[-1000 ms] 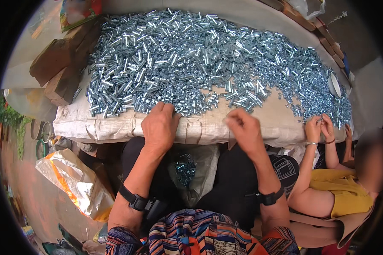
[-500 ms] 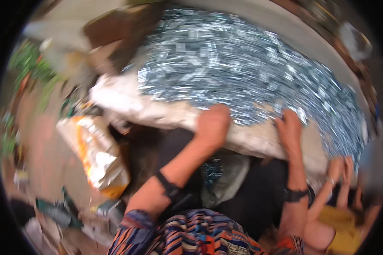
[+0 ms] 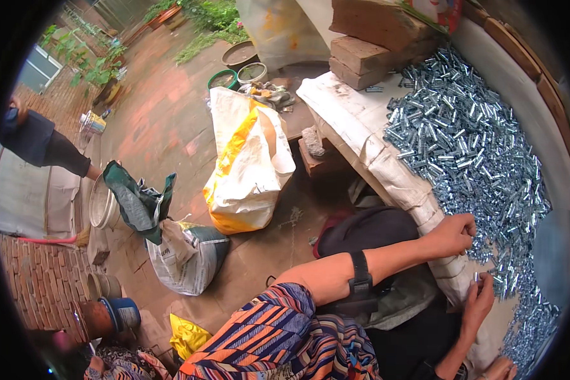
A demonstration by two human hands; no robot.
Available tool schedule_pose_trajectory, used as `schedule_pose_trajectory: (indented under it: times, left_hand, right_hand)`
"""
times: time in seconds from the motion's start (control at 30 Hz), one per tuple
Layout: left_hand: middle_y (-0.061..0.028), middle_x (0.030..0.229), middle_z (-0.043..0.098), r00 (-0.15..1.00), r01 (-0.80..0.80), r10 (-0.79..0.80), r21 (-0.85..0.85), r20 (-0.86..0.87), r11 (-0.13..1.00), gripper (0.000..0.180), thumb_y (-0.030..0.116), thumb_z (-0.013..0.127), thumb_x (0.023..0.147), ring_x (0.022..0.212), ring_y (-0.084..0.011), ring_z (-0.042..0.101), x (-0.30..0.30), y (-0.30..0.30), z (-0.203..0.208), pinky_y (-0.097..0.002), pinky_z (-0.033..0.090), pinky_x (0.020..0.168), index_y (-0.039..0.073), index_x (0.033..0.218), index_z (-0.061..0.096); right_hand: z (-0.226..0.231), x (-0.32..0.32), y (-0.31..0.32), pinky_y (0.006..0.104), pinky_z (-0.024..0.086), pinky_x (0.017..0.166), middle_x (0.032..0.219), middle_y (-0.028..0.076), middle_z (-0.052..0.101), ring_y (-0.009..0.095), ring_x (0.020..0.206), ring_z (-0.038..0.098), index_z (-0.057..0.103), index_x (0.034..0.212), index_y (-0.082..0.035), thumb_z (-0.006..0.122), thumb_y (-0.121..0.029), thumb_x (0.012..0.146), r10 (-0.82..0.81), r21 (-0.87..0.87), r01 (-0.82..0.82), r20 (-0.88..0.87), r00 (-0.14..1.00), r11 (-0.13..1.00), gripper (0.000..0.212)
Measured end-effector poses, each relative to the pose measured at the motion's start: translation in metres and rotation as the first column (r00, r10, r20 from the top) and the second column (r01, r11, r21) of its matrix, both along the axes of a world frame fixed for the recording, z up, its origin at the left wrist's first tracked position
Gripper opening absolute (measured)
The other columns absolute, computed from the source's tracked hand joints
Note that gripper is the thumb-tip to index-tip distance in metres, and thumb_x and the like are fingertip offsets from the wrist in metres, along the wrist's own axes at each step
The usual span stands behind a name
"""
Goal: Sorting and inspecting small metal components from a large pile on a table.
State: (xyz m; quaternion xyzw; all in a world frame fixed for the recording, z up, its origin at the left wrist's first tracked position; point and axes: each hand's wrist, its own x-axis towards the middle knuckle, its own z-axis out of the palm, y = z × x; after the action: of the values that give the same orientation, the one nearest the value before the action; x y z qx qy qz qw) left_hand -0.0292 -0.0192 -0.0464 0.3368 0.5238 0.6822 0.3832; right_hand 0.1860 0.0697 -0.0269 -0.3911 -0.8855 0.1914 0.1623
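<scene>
A heap of small shiny metal sleeves (image 3: 446, 149) lies on the white cloth covering (image 3: 392, 177) of a raised work surface. My left hand (image 3: 451, 235) is over the near edge of the heap, its fingers curled into a pinch; what they hold, if anything, is too small to make out. Nearer to me, my right hand (image 3: 478, 299) grips a small metal sleeve (image 3: 477, 277) between thumb and fingers, its end standing up. Smaller loose metal parts (image 3: 529, 332) lie to the right of that hand.
Stacked bricks (image 3: 367, 54) stand at the heap's far end. On the floor to the left are a white-and-yellow sack (image 3: 247, 164), a grey-white sack (image 3: 187, 256) and several buckets (image 3: 121, 312). Another person's hand (image 3: 500, 367) is at the lower right; someone else (image 3: 47, 142) stands far left.
The view has swung left, bringing the courtyard floor and sacks into sight and shifting the heap rightward. Both hands remain at the heap's near edge, now closer together in the picture.
</scene>
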Motion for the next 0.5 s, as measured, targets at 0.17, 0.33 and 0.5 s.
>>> schedule_pose_trajectory:
  times: [0.17,0.33,0.5]
  left_hand:
    - [-0.0062,0.073,0.061,0.928,0.127,-0.133,0.04,0.349,0.991,0.01,0.004,0.056,0.078,0.058,-0.0121,0.061,-0.001,0.005,-0.003,-0.0256,0.05,0.049,0.001,0.087,0.059]
    - [-0.0073,0.069,0.062,0.891,0.199,-0.219,0.092,0.399,0.976,0.014,0.006,0.051,0.082,0.055,-0.0135,0.062,0.008,0.015,-0.007,-0.026,0.051,0.046,-0.001,0.09,0.06]
    - [-0.0081,0.069,0.061,0.861,0.214,-0.234,0.096,0.451,0.972,0.013,0.006,0.05,0.084,0.054,-0.014,0.062,0.015,0.015,-0.009,-0.0261,0.051,0.046,-0.001,0.091,0.059]
  right_hand:
    - [0.0,0.003,0.018,0.0338,0.044,0.068,0.078,0.011,0.054,0.02,0.07,0.05,0.055,0.119,0.002,0.049,-0.001,0.087,0.049,-0.021,-0.047,0.105,0.993,0.999,0.032]
    - [-0.032,0.043,0.042,0.0264,0.043,0.07,0.095,0.003,0.052,0.014,0.076,0.048,0.054,0.119,-0.001,0.046,-0.004,0.091,-0.013,-0.045,0.0,-0.279,0.96,0.999,0.03]
    - [-0.027,0.04,0.031,0.0181,0.038,0.064,0.089,-0.001,0.045,0.006,0.076,0.042,0.051,0.121,-0.007,0.047,-0.008,0.094,-0.248,-0.503,0.052,-0.331,0.91,0.863,0.028]
